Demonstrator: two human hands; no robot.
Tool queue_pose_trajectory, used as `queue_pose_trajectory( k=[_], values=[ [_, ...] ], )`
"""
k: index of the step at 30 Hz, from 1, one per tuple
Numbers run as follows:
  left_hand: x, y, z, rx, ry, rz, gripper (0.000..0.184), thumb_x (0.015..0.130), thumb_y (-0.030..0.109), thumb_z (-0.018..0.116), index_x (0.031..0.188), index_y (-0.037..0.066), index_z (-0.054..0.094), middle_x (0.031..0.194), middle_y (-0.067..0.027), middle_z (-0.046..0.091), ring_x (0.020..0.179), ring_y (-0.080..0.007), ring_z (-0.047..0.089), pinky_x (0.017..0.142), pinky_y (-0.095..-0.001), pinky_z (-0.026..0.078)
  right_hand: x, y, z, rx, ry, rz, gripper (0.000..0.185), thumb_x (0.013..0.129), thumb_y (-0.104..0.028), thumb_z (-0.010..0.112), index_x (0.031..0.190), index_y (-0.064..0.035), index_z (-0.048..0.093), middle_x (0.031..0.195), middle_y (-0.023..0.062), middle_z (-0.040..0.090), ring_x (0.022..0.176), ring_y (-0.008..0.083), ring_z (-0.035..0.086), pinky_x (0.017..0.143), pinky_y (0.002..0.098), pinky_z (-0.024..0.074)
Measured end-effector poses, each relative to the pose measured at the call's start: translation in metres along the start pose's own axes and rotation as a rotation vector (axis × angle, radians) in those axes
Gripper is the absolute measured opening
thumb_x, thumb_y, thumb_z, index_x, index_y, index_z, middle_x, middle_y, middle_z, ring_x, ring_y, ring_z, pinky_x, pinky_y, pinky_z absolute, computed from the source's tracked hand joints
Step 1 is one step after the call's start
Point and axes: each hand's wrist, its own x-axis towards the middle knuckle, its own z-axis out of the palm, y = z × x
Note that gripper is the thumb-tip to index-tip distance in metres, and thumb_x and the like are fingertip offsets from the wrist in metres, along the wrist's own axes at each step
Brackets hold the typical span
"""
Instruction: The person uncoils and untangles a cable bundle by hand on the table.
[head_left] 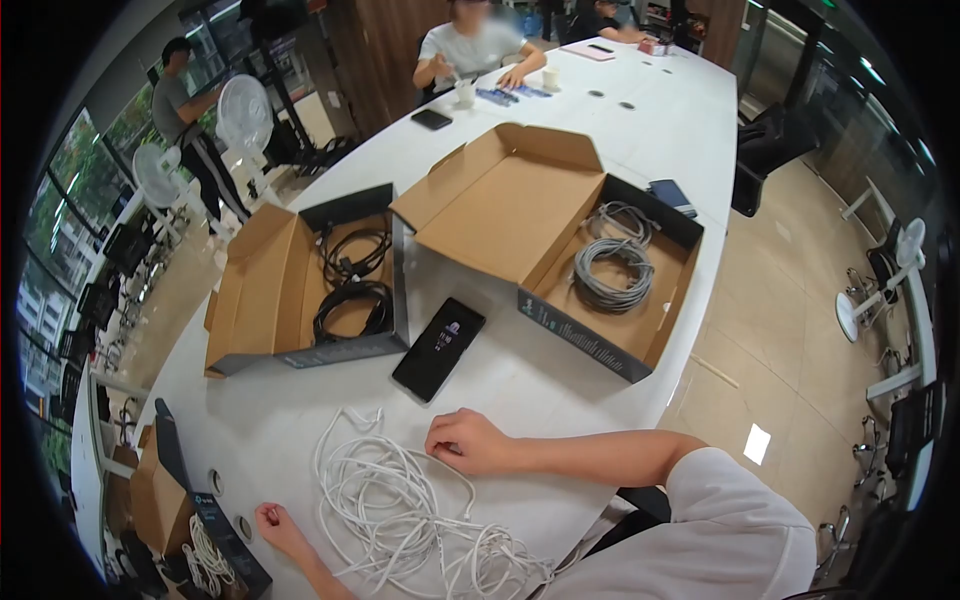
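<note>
A loose tangle of white cable (385, 490) lies on the table in front of me. My right hand (466, 441) rests at its upper right edge, fingers curled in; a strand runs close beneath them, and I see nothing in the grip. My left hand (277, 526) is left of the tangle, fingers curled and apart from the cable. Beyond my hands lies a black phone (438, 350) with its screen lit. An open box (665, 330) at the right holds coiled grey cables (613, 273). Another open box (265, 290) at the left holds black cables (355, 312).
A third open box (225, 535) with white cable (207, 555) is at the lower left. A dark blue notebook (672, 196) lies behind the right box. Farther back are another phone (432, 119), paper cups (465, 93) and a seated person (475, 55). Fans (245, 115) stand left.
</note>
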Motion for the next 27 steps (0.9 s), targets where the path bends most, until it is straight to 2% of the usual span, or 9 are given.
queue_pose_trajectory(
  k=[5,9,15,18,27],
  values=[
    [-0.002,0.011,0.0,0.093,0.019,-0.003,0.013,0.087,-0.003,0.061,0.088,0.004,0.051,0.079,0.0023,0.037,0.07,-0.0088,0.035,0.062,-0.0241,0.033,-0.001,-0.001,-0.001,-0.027,0.045,-0.027,0.005,0.081,-0.003,0.066,0.082,-0.0067,0.069,0.081,0.0083,0.067,0.064,0.0263,0.063,0.061,0.037,0.0504],
    [0.005,-0.001,-0.001,0.133,0.023,-0.022,0.016,0.087,-0.002,0.063,0.089,0.004,0.048,0.08,0.0013,0.037,0.07,-0.0093,0.035,0.062,-0.0247,0.035,0.003,-0.002,-0.003,-0.005,0.023,0.016,0.004,0.08,-0.005,0.065,0.083,-0.0055,0.068,0.08,0.01,0.066,0.066,0.0296,0.063,0.062,0.0397,0.0501],
    [0.003,-0.004,0.003,-0.034,0.057,0.012,0.014,0.086,-0.003,0.06,0.088,0.004,0.049,0.079,0.0013,0.04,0.07,-0.009,0.039,0.063,-0.0234,0.036,0.0,-0.007,-0.004,0.012,-0.008,0.063,0.005,0.081,-0.006,0.065,0.085,-0.0047,0.068,0.082,0.0099,0.067,0.066,0.0287,0.064,0.062,0.0387,0.0505],
    [0.002,-0.001,0.005,-0.065,0.039,0.019,0.012,0.085,-0.004,0.058,0.089,0.004,0.05,0.079,0.0011,0.043,0.071,-0.0085,0.041,0.064,-0.0231,0.037,-0.001,-0.006,-0.003,0.009,-0.002,0.055,0.007,0.082,-0.003,0.064,0.087,-0.0037,0.07,0.084,0.0095,0.067,0.063,0.0252,0.063,0.06,0.0357,0.0493],
    [-0.001,0.007,0.005,0.026,-0.001,0.012,0.014,0.083,-0.005,0.059,0.089,0.005,0.052,0.079,0.0018,0.047,0.069,-0.0085,0.042,0.062,-0.0241,0.038,0.0,-0.005,-0.003,0.003,-0.01,0.041,0.007,0.082,-0.003,0.065,0.086,-0.0033,0.071,0.085,0.0097,0.069,0.064,0.0262,0.065,0.059,0.0357,0.05]
  ],
)
